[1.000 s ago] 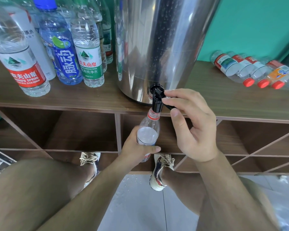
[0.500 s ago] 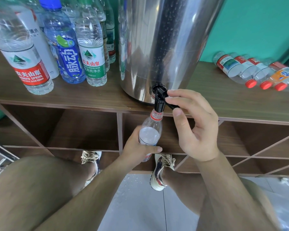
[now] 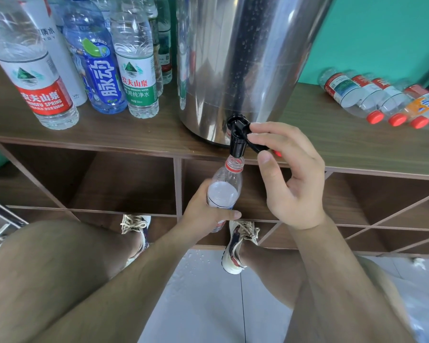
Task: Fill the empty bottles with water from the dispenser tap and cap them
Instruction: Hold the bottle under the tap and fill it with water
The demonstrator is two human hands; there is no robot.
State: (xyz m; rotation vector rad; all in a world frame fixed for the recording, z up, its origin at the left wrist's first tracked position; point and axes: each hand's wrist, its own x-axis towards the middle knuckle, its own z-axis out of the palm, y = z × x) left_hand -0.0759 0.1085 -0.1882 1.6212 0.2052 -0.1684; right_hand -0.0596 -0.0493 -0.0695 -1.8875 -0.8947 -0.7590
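Observation:
A steel water dispenser stands on the wooden shelf top, its black tap hanging over the front edge. My left hand grips a small clear bottle with a red neck ring, its open mouth right under the tap spout. My right hand pinches the tap's black lever between thumb and fingers. A bit of red, maybe a cap, shows behind the right fingers. The bottle's lower part is hidden by my left hand.
Several upright bottles stand left of the dispenser. Several bottles with red caps lie on their sides at the right end of the shelf top. Open cubbies sit below. My knees and shoes are over a wet tiled floor.
Both hands keep their hold on bottle and lever. The view has shifted slightly, and the bottle mouth stays under the spout.

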